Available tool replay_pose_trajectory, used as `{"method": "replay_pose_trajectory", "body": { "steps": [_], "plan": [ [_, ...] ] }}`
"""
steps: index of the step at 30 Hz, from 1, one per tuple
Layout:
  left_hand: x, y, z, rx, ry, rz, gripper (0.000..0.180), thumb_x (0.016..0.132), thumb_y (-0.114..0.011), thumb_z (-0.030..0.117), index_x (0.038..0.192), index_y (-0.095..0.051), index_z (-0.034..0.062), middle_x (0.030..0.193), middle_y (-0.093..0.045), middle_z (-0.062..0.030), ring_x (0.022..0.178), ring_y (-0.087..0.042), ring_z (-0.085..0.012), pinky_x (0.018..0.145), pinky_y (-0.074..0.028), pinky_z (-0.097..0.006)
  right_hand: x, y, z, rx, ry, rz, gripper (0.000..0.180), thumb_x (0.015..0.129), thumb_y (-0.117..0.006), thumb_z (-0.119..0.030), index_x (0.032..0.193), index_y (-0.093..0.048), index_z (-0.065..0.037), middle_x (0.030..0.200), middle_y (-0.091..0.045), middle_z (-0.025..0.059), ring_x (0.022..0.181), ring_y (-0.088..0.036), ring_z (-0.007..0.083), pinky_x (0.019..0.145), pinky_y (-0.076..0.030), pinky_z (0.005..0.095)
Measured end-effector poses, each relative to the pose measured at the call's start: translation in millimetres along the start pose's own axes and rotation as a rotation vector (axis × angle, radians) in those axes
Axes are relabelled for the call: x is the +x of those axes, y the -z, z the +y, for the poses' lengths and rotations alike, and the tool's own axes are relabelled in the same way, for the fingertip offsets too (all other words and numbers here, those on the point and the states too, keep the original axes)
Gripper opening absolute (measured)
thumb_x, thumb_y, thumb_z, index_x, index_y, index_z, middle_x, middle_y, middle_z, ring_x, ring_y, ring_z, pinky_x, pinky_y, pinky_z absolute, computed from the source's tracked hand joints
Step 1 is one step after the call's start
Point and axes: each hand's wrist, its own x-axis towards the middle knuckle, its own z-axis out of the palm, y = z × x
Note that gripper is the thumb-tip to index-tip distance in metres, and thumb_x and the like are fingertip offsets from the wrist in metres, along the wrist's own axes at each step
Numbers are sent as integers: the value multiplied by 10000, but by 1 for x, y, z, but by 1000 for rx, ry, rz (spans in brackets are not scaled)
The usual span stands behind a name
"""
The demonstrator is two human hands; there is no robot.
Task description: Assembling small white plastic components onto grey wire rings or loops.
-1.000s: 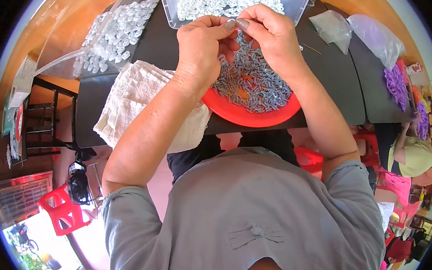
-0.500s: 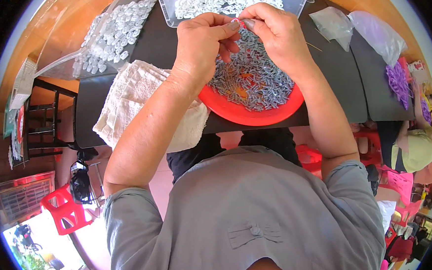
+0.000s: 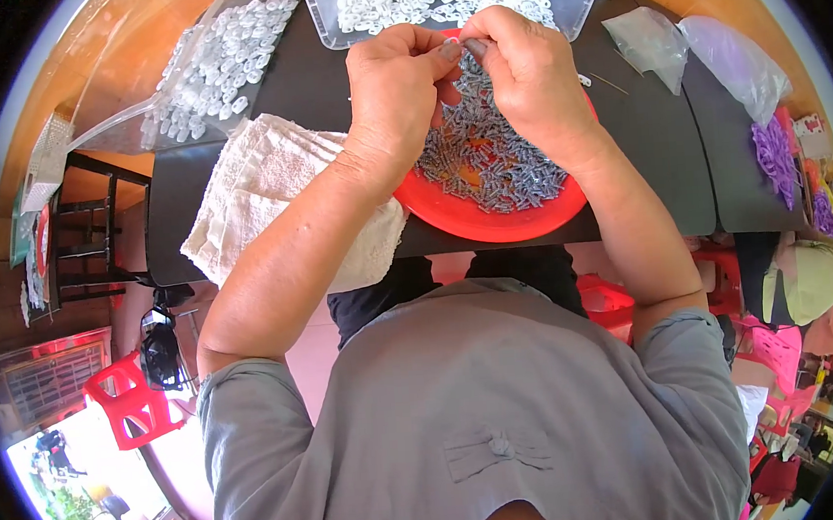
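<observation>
Above the far side of a red basin (image 3: 491, 232), my two hands meet, fingertip to fingertip. The thumb and forefinger of my left hand (image 3: 398, 85) pinch a small white piece (image 3: 454, 41), mostly hidden by the fingers. My right hand (image 3: 532, 86) is closed in a pinch right beside it; what lies between its fingertips is too small to make out. A heap of small grey rod-like parts (image 3: 521, 173) fills the basin under my hands. Just beyond my fingers stands a clear plastic tub (image 3: 331, 32) holding many small white parts (image 3: 391, 4).
A folded white towel (image 3: 255, 198) lies under my left forearm. A clear bag with white oval pieces (image 3: 233, 71) rests at the far left. To the right are clear plastic bags (image 3: 646, 41), a thin stick (image 3: 609, 83) and a purple bundle (image 3: 775, 157). Another person (image 3: 804, 279) sits at the right.
My hands stay together over the basin, with only a slight shift of the fingers. A small white piece now shows on the table beside my right hand.
</observation>
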Motion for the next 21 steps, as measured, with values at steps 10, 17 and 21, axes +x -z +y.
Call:
{"method": "replay_pose_trajectory", "body": {
  "steps": [10, 17, 21],
  "plan": [
    [0, -1, -1, -147, 28, 40, 88, 861, -633, 35, 818, -620, -40, 650, -597, -55, 475, -531, -104, 369, -355, -231, -2, -4, 2, 19, 24, 35, 148, 837, -538, 68, 951, -589, -11, 811, -661, 138, 733, -664, 268, 643, -506, 326],
    [1, 2, 2, -128, 5, 18, 101, 858, -648, 56, 834, -631, -41, 652, -598, -52, 492, -542, -105, 392, -379, -230, 4, 7, 6, 15, 27, 40, 134, 861, -553, 27, 975, -598, -28, 829, -665, 129, 729, -655, 258, 640, -495, 320],
    [3, 1, 0, -131, 13, -22, 116, 852, -662, 69, 822, -635, -40, 651, -599, -51, 490, -543, -108, 393, -382, -234, 3, 9, 1, -28, 5, -8, 121, 858, -550, 29, 958, -586, -28, 811, -646, 143, 708, -641, 278, 617, -481, 334]
  ]
}}
